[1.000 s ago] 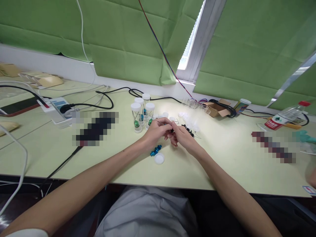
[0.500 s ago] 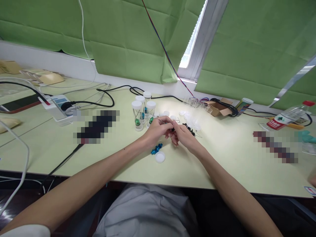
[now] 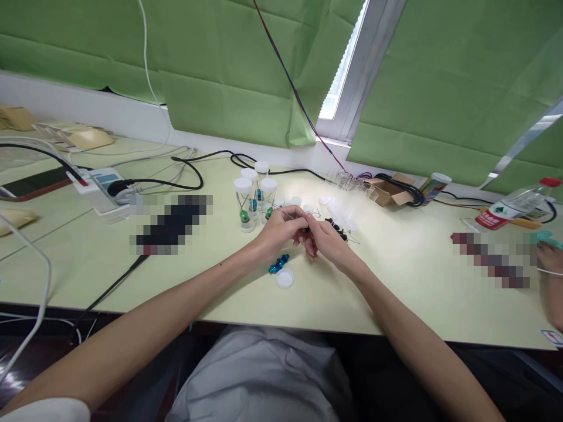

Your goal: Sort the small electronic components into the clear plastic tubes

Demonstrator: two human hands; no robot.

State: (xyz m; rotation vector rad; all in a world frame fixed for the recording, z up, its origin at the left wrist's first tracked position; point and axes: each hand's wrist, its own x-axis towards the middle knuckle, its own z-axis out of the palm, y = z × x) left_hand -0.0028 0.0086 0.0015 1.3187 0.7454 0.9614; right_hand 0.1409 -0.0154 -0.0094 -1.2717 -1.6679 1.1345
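Observation:
My left hand (image 3: 280, 231) and my right hand (image 3: 326, 239) meet over the pale green table (image 3: 396, 281), fingertips pinched together on a small dark component with thin wire leads (image 3: 307, 228). Just below my left hand lie blue capacitors (image 3: 278, 264) and a white cap (image 3: 284, 278). Several clear vials with white lids (image 3: 253, 196), holding green and blue parts, stand just behind my left hand. A heap of small black parts (image 3: 338, 228) lies beyond my right hand.
Loose white caps (image 3: 328, 205) and clear cups (image 3: 347, 181) sit farther back. A power strip (image 3: 102, 190) with black cables is at the left. A cardboard box (image 3: 387, 193), a can (image 3: 433, 187) and a bottle (image 3: 510, 212) stand at the right. Another person's hand (image 3: 549, 275) is at the right edge.
My hands stay together on the small component, barely shifting. Another person's hand has come further into view at the right edge.

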